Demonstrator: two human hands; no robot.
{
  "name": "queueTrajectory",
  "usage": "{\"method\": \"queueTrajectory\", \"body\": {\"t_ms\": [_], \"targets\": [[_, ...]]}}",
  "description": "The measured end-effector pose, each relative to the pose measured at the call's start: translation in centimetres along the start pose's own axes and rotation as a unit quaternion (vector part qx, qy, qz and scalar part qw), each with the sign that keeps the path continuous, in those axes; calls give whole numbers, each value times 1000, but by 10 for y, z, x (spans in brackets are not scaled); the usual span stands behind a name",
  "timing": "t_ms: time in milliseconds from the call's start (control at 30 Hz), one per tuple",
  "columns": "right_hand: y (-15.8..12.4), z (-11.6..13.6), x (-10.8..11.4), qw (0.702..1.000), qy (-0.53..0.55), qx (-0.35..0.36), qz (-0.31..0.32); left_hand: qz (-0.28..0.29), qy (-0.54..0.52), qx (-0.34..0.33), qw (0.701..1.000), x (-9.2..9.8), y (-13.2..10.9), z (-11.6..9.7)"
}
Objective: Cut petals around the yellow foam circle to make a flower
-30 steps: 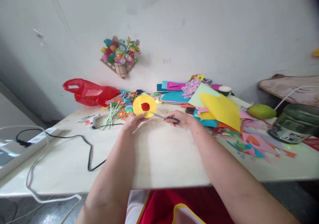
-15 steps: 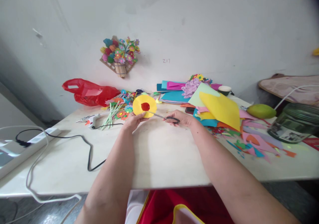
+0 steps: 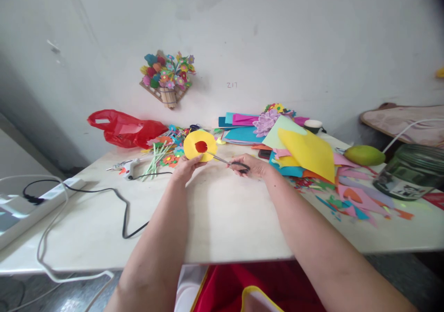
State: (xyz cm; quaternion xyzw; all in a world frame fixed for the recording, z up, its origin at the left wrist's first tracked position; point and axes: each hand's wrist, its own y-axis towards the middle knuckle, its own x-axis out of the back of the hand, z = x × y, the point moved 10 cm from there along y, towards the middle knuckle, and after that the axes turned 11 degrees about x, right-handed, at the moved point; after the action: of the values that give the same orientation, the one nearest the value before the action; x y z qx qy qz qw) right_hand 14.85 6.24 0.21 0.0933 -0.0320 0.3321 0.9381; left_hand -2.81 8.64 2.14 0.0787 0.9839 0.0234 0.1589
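My left hand (image 3: pixel 186 166) pinches the lower edge of a round yellow paper disc (image 3: pixel 194 151) with a red circle (image 3: pixel 200 146) at its centre, holding it up above the white table (image 3: pixel 222 215). My right hand (image 3: pixel 250 164) grips black-handled scissors (image 3: pixel 229 162). Their blades point left and reach the disc just beside the red circle.
A glue gun (image 3: pixel 129 168) with a black cord (image 3: pixel 121 201) lies to the left, near a power strip (image 3: pixel 45 196) and a red plastic bag (image 3: pixel 126 128). Coloured paper sheets (image 3: pixel 305 150), scraps, a mango (image 3: pixel 363 155) and a glass jar (image 3: pixel 409 171) crowd the right. Paper flowers (image 3: pixel 166 152) lie behind.
The yellow disc has shifted slightly left and up in my left hand, and the scissor tips followed it. Both arms otherwise stay in place.
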Motion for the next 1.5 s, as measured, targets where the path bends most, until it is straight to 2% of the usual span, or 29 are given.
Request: {"method": "queueTrajectory", "body": {"t_ms": [200, 367, 600, 800, 1000, 1267, 1500], "targets": [[3, 5, 5, 998, -54, 31, -31, -33, -13, -28, 999, 2, 0, -4], [7, 12, 3, 991, -105, 56, -62, -38, -20, -31, 999, 0, 1, -2], [17, 6, 8, 975, -172, 85, -110, -49, -47, -52, 996, 2, 3, -1], [15, 17, 12, 938, -293, 101, -157, -52, -45, -50, 996, 2, 5, 2], [10, 31, 11, 898, -389, 83, -190, -51, -54, -45, 996, 3, 8, 5], [6, 40, 9, 872, -432, 85, -216, -47, -83, -50, 994, 1, 7, 6], [6, 42, 9, 872, -427, 90, -223, -43, -85, -50, 994, -1, 7, 7]]}}
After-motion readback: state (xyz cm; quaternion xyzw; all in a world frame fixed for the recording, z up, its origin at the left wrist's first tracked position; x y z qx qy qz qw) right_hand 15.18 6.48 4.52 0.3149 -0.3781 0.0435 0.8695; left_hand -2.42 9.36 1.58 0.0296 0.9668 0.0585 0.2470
